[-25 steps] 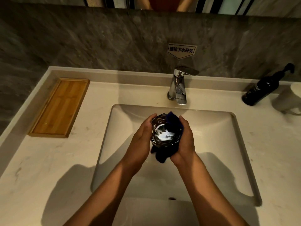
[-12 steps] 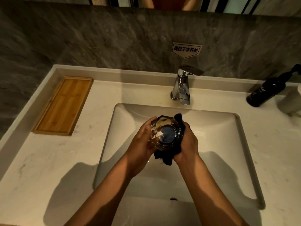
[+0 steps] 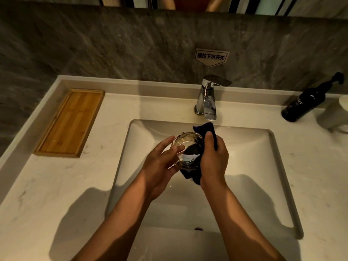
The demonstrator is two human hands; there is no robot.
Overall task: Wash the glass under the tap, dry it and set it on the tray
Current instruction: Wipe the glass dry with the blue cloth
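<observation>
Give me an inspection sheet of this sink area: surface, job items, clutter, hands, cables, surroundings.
Surface: pale marble-look counter around a white rectangular basin.
Job's things: faceted clear glass held above the basin; dark blue cloth against it; bamboo tray bare, far left; chrome tap, no water visible.
Clutter: black pump bottle, white mug, far right.
Grippers: left hand grips glass; right hand presses cloth on it.
Cables: nothing seen.
Surroundings: grey stone wall, white sign.

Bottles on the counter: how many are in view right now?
1. A dark pump bottle lies tilted at the counter's far right, behind the basin. A pale object beside it is cut off by the frame edge, so more could sit beyond.
</observation>
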